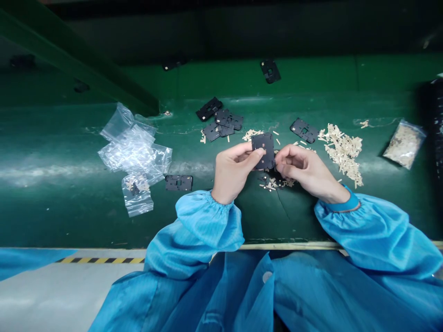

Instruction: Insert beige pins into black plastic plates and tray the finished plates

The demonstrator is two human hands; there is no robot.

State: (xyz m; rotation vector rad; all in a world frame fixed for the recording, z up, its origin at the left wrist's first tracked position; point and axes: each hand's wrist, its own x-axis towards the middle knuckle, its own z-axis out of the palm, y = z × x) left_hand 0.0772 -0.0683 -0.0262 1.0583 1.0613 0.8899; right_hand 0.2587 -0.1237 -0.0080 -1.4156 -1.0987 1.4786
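My left hand [233, 168] grips a flat black plastic plate [266, 159] by its left side, thumb on its face. Small copper-toned patches show on that face. At the plate's right edge is my right hand [302, 166], its thumb and fingertips pinched together. Whatever sits between those fingertips is too small to make out. Just below the plate lies a little heap of small black pieces and beige strips [272, 183]. A larger pile of beige strips [346, 150] spreads to the right of my right hand.
Clear zip bags [133, 145] lie in a heap at the left. Several black plates [223, 121] are stacked beyond my left hand; single ones lie at left [179, 182], right [304, 130] and back [270, 71]. A filled bag [404, 144] rests far right on the green table [69, 198].
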